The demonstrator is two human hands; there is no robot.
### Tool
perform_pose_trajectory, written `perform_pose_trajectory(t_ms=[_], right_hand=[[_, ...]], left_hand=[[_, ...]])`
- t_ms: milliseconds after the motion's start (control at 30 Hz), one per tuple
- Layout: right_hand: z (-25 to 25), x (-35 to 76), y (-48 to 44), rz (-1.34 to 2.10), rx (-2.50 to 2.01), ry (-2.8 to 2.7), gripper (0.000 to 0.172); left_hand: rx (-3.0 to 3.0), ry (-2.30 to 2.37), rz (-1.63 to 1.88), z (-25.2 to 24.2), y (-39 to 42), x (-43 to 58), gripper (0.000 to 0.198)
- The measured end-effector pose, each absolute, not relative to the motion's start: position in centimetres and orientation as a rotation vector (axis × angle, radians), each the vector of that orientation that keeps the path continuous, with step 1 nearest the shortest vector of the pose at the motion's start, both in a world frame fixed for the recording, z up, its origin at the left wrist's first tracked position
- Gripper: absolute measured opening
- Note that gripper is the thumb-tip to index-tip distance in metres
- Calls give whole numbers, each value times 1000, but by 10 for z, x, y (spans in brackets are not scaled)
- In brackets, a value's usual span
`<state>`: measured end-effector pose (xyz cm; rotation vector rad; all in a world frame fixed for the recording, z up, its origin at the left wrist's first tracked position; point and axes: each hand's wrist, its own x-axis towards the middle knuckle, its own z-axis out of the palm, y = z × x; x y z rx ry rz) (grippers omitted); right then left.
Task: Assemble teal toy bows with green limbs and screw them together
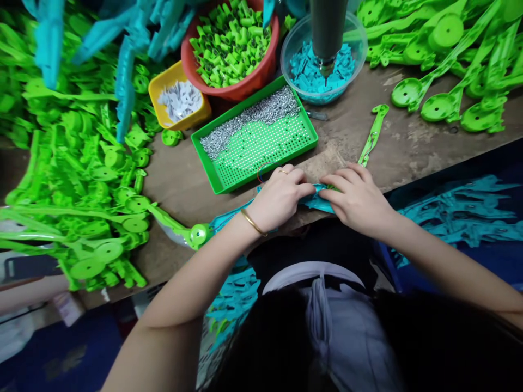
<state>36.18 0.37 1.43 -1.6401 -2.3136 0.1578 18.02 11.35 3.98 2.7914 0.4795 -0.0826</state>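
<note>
Yellow tub (194, 120) holding white pieces (182, 100), beside red bowl (250, 85).

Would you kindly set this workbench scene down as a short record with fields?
Left hand: fingers at a blue plastic piece, grip partly hidden
Right hand: fingers at the same piece, grip unclear
Green tray: metal screws, mostly along the far side
Red bowl: small green parts
Yellow tub: white pieces
Clear bowl: small blue parts
Above clear bowl: dark cylindrical tool, pointing down
Bench sides: green plastic pieces heaped left and right
</note>
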Motion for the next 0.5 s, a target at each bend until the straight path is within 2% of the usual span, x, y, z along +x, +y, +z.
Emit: perform_pose_trajectory(t_ms=[267, 400, 500], right_hand=[[16, 368, 4, 366, -1615, -2317, 28], [15, 367, 0, 356, -1625, -2310, 41], [13, 365, -5, 319, -1645, -2299, 39]], left_hand=[[2857, 264, -100, 27, 131, 178, 33], [2954, 258, -43, 30, 121, 175, 30], [3013, 352, 50, 35, 106, 169, 29]])
